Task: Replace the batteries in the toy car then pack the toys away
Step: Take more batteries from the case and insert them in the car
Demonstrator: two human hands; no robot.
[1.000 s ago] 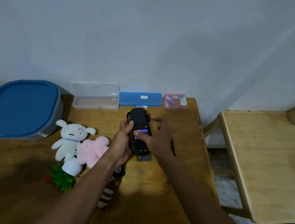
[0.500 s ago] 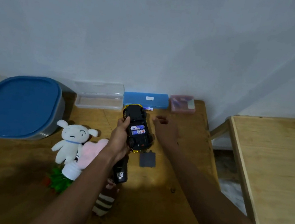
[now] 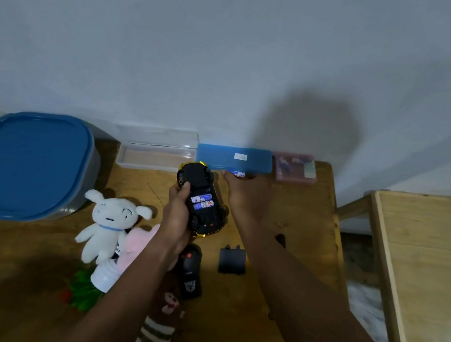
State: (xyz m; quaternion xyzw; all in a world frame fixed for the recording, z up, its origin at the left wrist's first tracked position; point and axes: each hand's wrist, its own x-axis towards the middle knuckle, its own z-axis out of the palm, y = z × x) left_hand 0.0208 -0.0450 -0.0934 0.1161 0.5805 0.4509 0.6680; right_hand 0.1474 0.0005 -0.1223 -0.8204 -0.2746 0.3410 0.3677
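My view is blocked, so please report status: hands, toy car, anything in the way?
Left hand grips toy car, underside up, two batteries seated. Right hand at loose battery, grip unclear. Battery cover off, lying on table, not obstructing.

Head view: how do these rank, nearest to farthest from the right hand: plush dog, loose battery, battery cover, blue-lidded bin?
1. Loose battery, at the right hand fingertips.
2. Battery cover, nearer the person.
3. Plush dog, left.
4. Blue-lidded bin, far left.
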